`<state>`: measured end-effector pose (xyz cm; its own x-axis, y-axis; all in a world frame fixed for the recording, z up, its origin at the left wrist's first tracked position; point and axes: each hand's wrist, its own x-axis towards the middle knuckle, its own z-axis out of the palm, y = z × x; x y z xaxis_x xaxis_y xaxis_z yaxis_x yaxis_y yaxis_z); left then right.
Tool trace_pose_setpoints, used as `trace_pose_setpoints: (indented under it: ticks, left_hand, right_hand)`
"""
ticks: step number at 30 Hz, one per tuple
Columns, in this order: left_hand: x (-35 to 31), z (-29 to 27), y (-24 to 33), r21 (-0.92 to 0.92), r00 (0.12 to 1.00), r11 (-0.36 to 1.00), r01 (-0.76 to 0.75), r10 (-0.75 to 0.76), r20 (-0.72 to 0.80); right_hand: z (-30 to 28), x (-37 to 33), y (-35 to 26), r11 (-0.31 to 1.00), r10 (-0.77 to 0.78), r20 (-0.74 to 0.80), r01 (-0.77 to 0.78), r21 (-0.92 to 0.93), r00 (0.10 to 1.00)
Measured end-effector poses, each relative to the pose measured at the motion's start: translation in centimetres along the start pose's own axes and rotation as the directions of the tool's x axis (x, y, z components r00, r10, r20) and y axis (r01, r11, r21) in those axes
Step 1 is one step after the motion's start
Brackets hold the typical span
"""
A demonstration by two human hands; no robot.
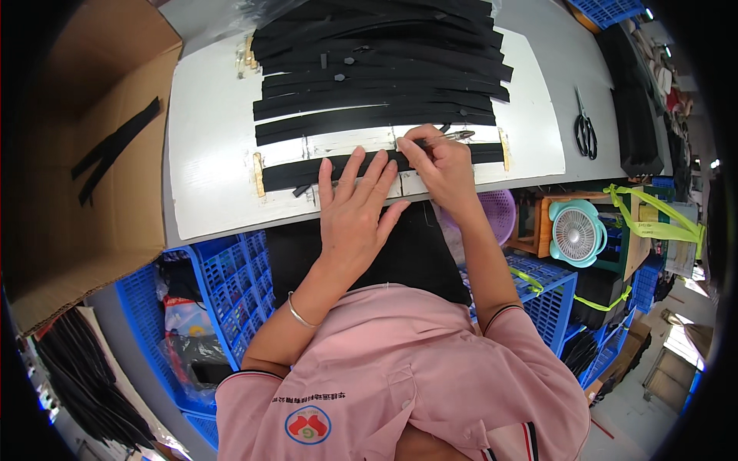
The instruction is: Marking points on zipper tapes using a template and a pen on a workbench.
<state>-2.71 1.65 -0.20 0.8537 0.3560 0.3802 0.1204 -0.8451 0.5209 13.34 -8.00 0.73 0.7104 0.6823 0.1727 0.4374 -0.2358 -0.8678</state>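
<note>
A black fabric strip (286, 175) lies across the near part of a white board (211, 131), between two strips of yellowish tape (259, 175). My left hand (352, 211) rests on it with the fingers spread flat. Just to its right, my right hand (446, 167) grips a pen (460, 136) close to the strip's far edge; the fingers hide the tip. A small dark tab (303, 190) sits at the strip's near edge. Beyond both hands, several more black strips (377, 115) are laid in overlapping rows, with small dark pieces on them.
Black-handled scissors (586, 138) lie on the grey table at the right. An open cardboard box (127, 207) with a few black strips stands at the left. Below the table edge are blue crates (238, 269), a purple basket (498, 213) and a turquoise fan (578, 233).
</note>
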Motion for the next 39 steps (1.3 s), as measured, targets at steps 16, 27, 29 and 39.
trace_pose_setpoints:
  ticks: [16, 27, 29, 39]
  left_hand:
    - [-0.2, 0.2, -0.1, 0.026, 1.000, 1.000, 0.000, 0.000, -0.001]
    - [-2.5, -2.1, -0.1, 0.033, 0.988, 0.995, 0.096, -0.091, -0.125]
    - [-3.2, -2.1, -0.8, 0.021, 0.983, 0.993, 0.117, -0.113, -0.145]
    - [-3.3, -2.7, -0.6, -0.118, 0.977, 0.992, 0.035, -0.059, -0.205]
  right_hand:
    - [-0.8, -0.3, 0.1, 0.992, -0.120, 0.103, 0.123, -0.028, 0.987]
    - [-0.9, -0.6, 0.6, 0.994, -0.033, 0.034, 0.029, 0.101, 0.999]
    - [-0.9, -0.5, 0.9, 0.996, -0.040, 0.033, 0.037, 0.086, 0.999]
    - [-0.8, -0.7, 0.3, 0.996, -0.017, 0.017, 0.015, 0.090, 1.000]
